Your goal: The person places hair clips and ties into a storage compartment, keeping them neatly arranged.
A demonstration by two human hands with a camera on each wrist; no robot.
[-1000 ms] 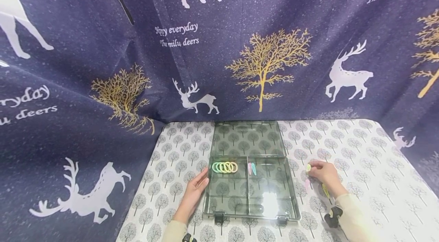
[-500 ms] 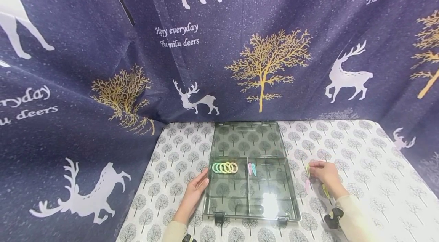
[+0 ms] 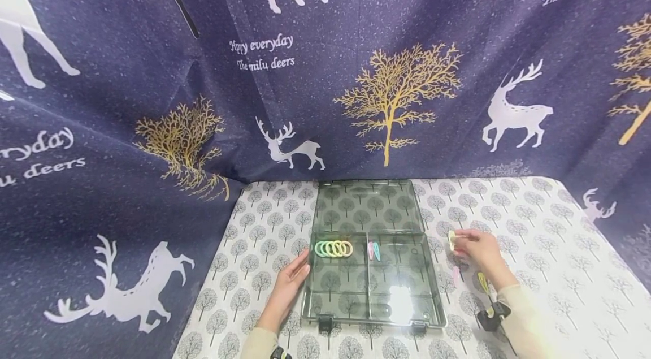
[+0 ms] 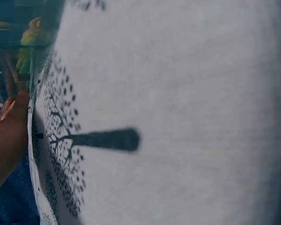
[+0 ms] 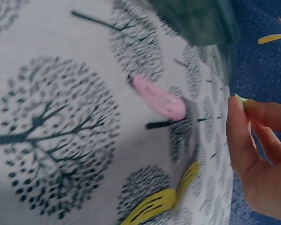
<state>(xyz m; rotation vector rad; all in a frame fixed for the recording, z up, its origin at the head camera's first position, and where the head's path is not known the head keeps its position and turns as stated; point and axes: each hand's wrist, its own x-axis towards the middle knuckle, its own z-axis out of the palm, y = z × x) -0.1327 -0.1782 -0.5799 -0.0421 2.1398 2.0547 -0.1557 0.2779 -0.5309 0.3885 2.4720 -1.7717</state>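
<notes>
My right hand (image 3: pixel 478 249) pinches a pale yellow-green hair clip (image 3: pixel 451 240) between thumb and fingertips, just right of a clear grey plastic box (image 3: pixel 335 280). Only the tip of this clip (image 5: pixel 241 100) shows in the right wrist view. My left hand (image 3: pixel 289 285) rests with extended fingers against the box's left side. A row of pastel hair ties (image 3: pixel 333 249) lies in the box's left compartment. In the right one, a pink clip (image 3: pixel 370 251) and a blue clip (image 3: pixel 376 251) lie side by side by the divider.
On the tablecloth right of the box lie a pink hair clip (image 5: pixel 159 97) and two yellow ones, a nearer clip (image 5: pixel 152 206) and another clip (image 5: pixel 187 183). The box's lid (image 3: pixel 368 206) is folded back toward the dark curtain (image 3: pixel 315 93).
My right hand has lifted the yellow-green clip and moved it slightly left and away from me, toward the box. The left hand and the box have stayed in place.
</notes>
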